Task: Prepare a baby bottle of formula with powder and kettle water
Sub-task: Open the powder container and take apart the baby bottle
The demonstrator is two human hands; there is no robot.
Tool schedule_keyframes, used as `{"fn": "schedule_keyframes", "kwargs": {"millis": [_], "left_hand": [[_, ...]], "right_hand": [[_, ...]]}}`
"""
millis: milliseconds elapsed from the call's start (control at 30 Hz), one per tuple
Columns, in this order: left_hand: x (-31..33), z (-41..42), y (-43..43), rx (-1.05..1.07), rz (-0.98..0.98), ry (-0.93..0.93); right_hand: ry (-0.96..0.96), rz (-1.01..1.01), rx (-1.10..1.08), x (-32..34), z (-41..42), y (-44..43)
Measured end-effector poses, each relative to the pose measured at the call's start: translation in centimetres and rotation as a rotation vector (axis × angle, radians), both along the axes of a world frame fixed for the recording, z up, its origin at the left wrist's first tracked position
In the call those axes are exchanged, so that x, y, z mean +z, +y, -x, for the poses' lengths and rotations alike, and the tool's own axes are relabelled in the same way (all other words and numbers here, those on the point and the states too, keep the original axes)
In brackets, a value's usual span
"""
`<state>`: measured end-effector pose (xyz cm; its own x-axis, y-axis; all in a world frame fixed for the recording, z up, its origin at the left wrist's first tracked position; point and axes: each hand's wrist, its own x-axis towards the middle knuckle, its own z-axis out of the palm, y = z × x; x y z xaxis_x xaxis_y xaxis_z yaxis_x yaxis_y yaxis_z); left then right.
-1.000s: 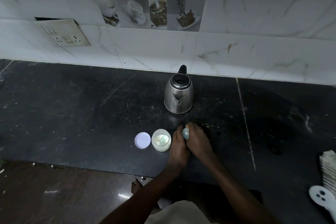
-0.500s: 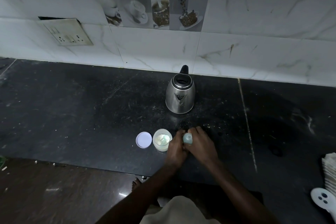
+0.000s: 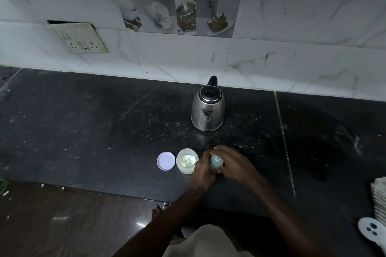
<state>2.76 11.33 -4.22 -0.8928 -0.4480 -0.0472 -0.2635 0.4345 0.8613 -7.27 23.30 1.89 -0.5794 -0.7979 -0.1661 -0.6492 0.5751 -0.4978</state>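
A small baby bottle with a pale blue top (image 3: 216, 161) stands on the dark counter (image 3: 94, 131), mostly hidden between my hands. My left hand (image 3: 203, 173) grips its lower body from the left. My right hand (image 3: 231, 162) curls round its top from the right. Just left of them sits an open jar of pale formula powder (image 3: 186, 160), with its lilac lid (image 3: 166, 161) lying flat beside it. A steel electric kettle (image 3: 208, 106) stands behind, spout toward me, lid closed.
A marble-tiled wall with a socket plate (image 3: 80, 37) runs behind the counter. At the far right edge lie a folded stack of cloths (image 3: 379, 198) and a white plastic item (image 3: 370, 230). The counter's front edge drops to a dark floor at lower left.
Both hands stay wrapped round the bottle; they shifted slightly toward me and the right hand turned a little on the top. Jar, lid and kettle have not moved.
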Motion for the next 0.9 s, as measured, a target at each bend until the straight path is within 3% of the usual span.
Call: {"fn": "schedule_keyframes", "kwargs": {"millis": [133,300,500,733,900], "left_hand": [[0.1,0.1,-0.1,0.012,0.005,0.02],[0.3,0.1,-0.1,0.017,0.008,0.01],[0.6,0.0,-0.1,0.017,-0.022,0.007],[0.8,0.0,0.0,0.014,-0.022,-0.02],[0.9,0.1,-0.1,0.001,-0.009,-0.04]], "right_hand": [[0.068,-0.031,-0.099,0.6,-0.9,-0.8],[-0.056,-0.052,-0.042,0.6,-0.1,-0.7],[0.073,-0.095,-0.086,0.8,-0.6,-1.1],[-0.027,0.161,0.106,0.4,0.3,-0.1],[-0.091,0.323,-0.058,0.5,2.3,1.6]]}}
